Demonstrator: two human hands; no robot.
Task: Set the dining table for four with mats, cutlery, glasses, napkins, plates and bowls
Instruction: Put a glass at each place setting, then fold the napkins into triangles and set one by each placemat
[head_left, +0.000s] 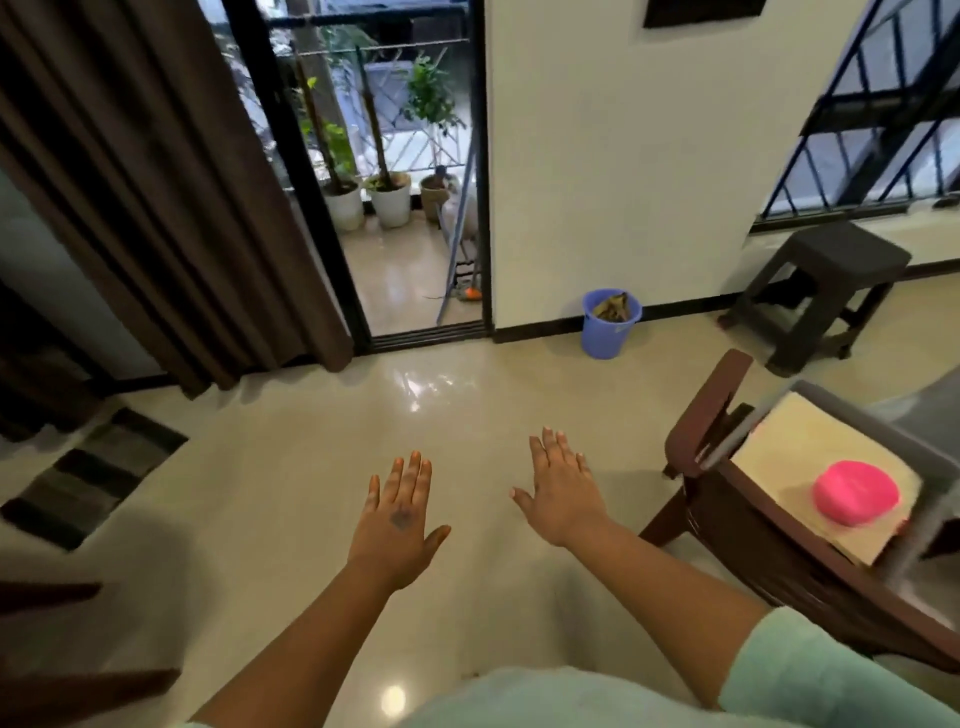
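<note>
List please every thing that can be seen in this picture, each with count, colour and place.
curtain: one, brown, far left beside the door
balcony door: one, black frame, open, top centre
potted plants: three at least, white and tan pots, on the balcony
bucket: one, blue, against the white wall
stool: one, dark grey, under the right window
chair: one, dark brown wood, right
pink object: one, round, on the chair's cream cushion
mat: one, black and grey stripes, floor at left
left hand: open, palm down, holds nothing
right hand: open, palm down, holds nothing
</note>
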